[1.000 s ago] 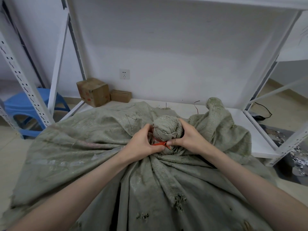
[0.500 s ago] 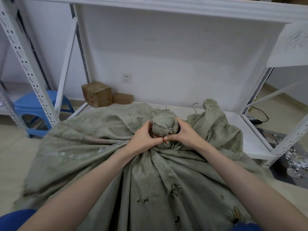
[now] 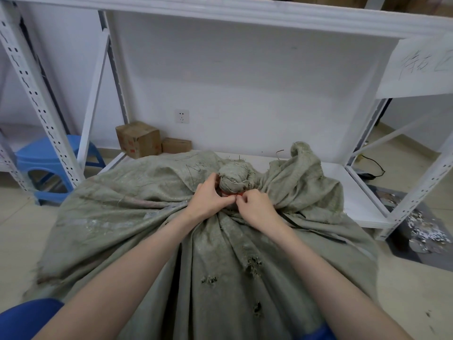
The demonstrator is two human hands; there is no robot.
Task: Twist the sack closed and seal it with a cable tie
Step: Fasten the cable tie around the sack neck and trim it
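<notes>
**Two bare hands pinch a red cable tie at the twisted neck of a large woven sack**

A big grey-green sack (image 3: 137,207) lies in front of the person. It spreads over the floor, and its far end rests on the low board of a white shelving rack (image 3: 362,192). Its mouth is twisted into a tight knob, and a thin red cable tie (image 3: 231,193) shows just under that knob.

The left hand (image 3: 208,200) curls round the twisted neck from the left, fingertips meeting the tie. The right hand (image 3: 255,207) has its fingers bunched and pinches the tie from the right. The two hands touch at the tie.

The cloth looks soft, coarse and limp. It falls in deep folds and is frayed into several small holes nearer the camera, so it would likely tear if it were pulled hard there. The twisted neck looks like the firmest place to hold. The tie is thin and probably slick, so it calls for a fingertip pinch.

What fills the sack is hidden, and its weight cannot be judged. Two closed cardboard boxes (image 3: 138,139) stand by the wall behind it, their contents unseen. A blue stool (image 3: 49,153) stands to the left.
</notes>
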